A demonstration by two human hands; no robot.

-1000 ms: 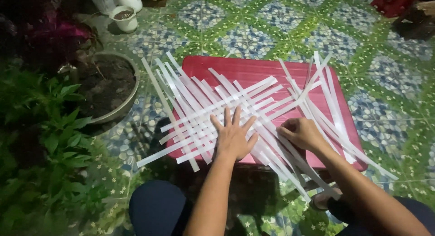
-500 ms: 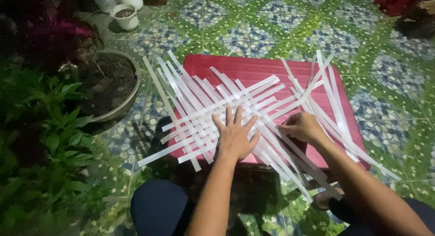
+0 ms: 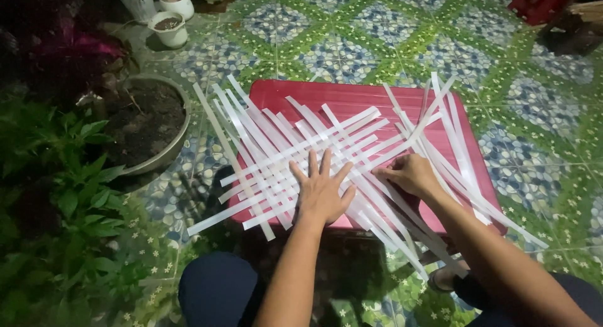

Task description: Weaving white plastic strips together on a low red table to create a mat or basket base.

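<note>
Several long white strips (image 3: 270,154) lie crossed over each other on a low red plastic table (image 3: 352,96). My left hand (image 3: 321,190) lies flat on the crossing strips with its fingers spread, pressing them down near the table's front edge. My right hand (image 3: 409,174) sits just to its right, fingers curled and pinching the end of one white strip (image 3: 402,145) that runs up toward the far right. A looser bunch of strips (image 3: 461,160) fans over the table's right side and hangs past its edge.
A large round pot of soil (image 3: 147,123) stands left of the table, with leafy green plants (image 3: 69,201) in front of it. Two small white pots (image 3: 169,19) stand at the back left. Green and blue patterned floor tiles (image 3: 352,44) surround the table. My knees (image 3: 220,289) are below.
My right hand has slid slightly left and closed on a strip end. My left hand stays flat on the weave. The view has shifted a little.
</note>
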